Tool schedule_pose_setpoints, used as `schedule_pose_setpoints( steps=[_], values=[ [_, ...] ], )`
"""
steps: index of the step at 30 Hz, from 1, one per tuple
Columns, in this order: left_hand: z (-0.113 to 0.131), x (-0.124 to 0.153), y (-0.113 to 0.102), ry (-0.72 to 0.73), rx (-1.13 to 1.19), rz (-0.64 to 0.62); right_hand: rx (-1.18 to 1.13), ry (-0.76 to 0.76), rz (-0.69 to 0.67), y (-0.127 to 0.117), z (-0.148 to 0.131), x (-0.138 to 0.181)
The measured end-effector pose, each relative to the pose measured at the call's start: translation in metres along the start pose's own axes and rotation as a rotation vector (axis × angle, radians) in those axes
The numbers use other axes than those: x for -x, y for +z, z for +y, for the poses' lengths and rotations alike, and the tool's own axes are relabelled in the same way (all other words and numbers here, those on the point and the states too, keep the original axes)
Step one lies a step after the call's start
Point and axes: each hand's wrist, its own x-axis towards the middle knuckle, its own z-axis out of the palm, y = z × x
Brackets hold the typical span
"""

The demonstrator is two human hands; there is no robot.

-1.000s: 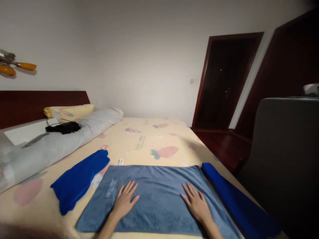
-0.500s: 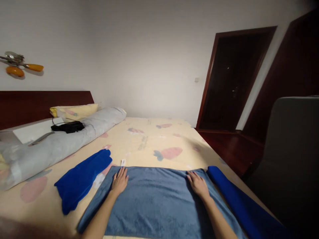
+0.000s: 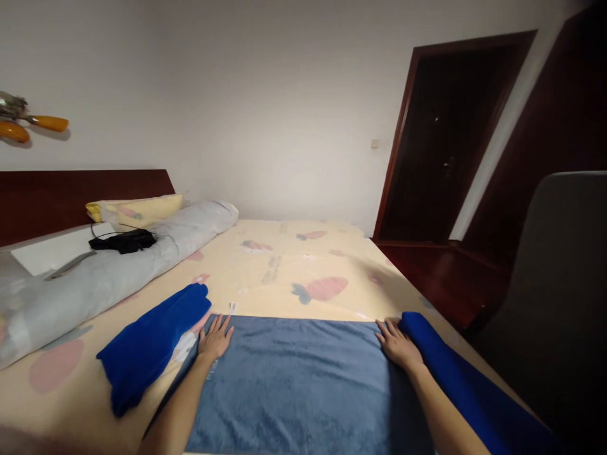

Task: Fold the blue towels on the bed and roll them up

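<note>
A grey-blue towel (image 3: 303, 379) lies spread on the bed in front of me, with a small white tag (image 3: 232, 308) at its far edge. My left hand (image 3: 215, 340) rests flat on the towel's far left corner, fingers apart. Flat on the far right corner lies my right hand (image 3: 398, 344), its fingers also spread. To the left is a crumpled bright blue cloth (image 3: 154, 341). A second bright blue cloth (image 3: 455, 373), long and folded, runs along the towel's right side, close to my right hand.
The bed (image 3: 265, 265) has a cream sheet with a fruit print. A rolled grey quilt (image 3: 142, 272) lies along the left, with a black item (image 3: 126, 241) on it and a yellow pillow (image 3: 147, 212) behind. A dark chair back (image 3: 559, 265) stands at right, beyond the bed's edge.
Both hands have slid outward along the towel's far edge, the left hand leftward and the right hand rightward. The towel's far edge looks straighter. The view has shifted slightly.
</note>
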Motion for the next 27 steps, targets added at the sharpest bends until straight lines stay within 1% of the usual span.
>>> schedule_pose_setpoints(
  steps=[2, 3, 5, 7, 9, 10, 11, 12, 13, 14, 15, 17, 20, 22, 23, 24, 25, 26, 27],
  values=[
    [0.024, 0.004, -0.001, 0.022, 0.009, 0.074, 0.014, -0.011, 0.05, -0.005, -0.024, 0.006],
    [0.041, 0.008, -0.001, 0.065, 0.02, 0.106, 0.013, -0.039, 0.07, -0.006, -0.042, 0.009],
    [0.083, 0.016, 0.001, 0.208, 0.053, 0.145, -0.011, -0.141, 0.081, -0.004, -0.089, 0.017],
    [0.129, 0.025, 0.006, 0.36, 0.091, 0.163, -0.051, -0.261, 0.072, 0.003, -0.143, 0.026],
    [0.171, 0.033, 0.015, 0.451, 0.125, 0.166, -0.085, -0.38, 0.046, 0.011, -0.19, 0.036],
    [0.186, 0.035, 0.019, 0.468, 0.136, 0.157, -0.096, -0.412, 0.026, 0.015, -0.207, 0.039],
    [0.196, 0.037, 0.024, 0.471, 0.143, 0.145, -0.103, -0.43, 0.008, 0.018, -0.217, 0.042],
    [0.201, 0.038, 0.028, 0.465, 0.147, 0.131, -0.108, -0.428, -0.007, 0.021, -0.22, 0.043],
    [0.199, 0.037, 0.03, 0.452, 0.146, 0.116, -0.111, -0.41, -0.018, 0.022, -0.216, 0.044],
    [0.192, 0.036, 0.031, 0.434, 0.141, 0.102, -0.113, -0.382, -0.023, 0.022, -0.205, 0.043],
    [0.18, 0.034, 0.031, 0.412, 0.133, 0.088, -0.111, -0.346, -0.023, 0.022, -0.189, 0.041],
    [0.143, 0.028, 0.027, 0.356, 0.108, 0.059, -0.09, -0.258, -0.017, 0.02, -0.144, 0.037],
    [0.078, 0.019, 0.014, 0.248, 0.066, 0.015, -0.005, -0.102, -0.008, 0.017, -0.072, 0.031],
    [0.043, 0.017, 0.006, 0.184, 0.041, -0.009, 0.033, -0.055, -0.033, 0.013, -0.04, 0.029],
    [0.033, 0.018, 0.003, 0.155, 0.031, -0.014, 0.051, -0.043, -0.046, 0.01, -0.033, 0.029],
    [0.028, 0.019, 0.0, 0.129, 0.021, -0.01, 0.073, -0.031, -0.046, 0.007, -0.033, 0.03],
    [0.03, 0.022, -0.002, 0.11, 0.013, 0.004, 0.095, -0.025, -0.026, 0.004, -0.039, 0.032],
    [0.038, 0.025, -0.002, 0.103, 0.008, 0.023, 0.11, -0.027, 0.008, 0.001, -0.051, 0.035],
    [0.052, 0.03, -0.002, 0.111, 0.007, 0.043, 0.111, -0.045, 0.051, -0.001, -0.069, 0.04]
  ],
)
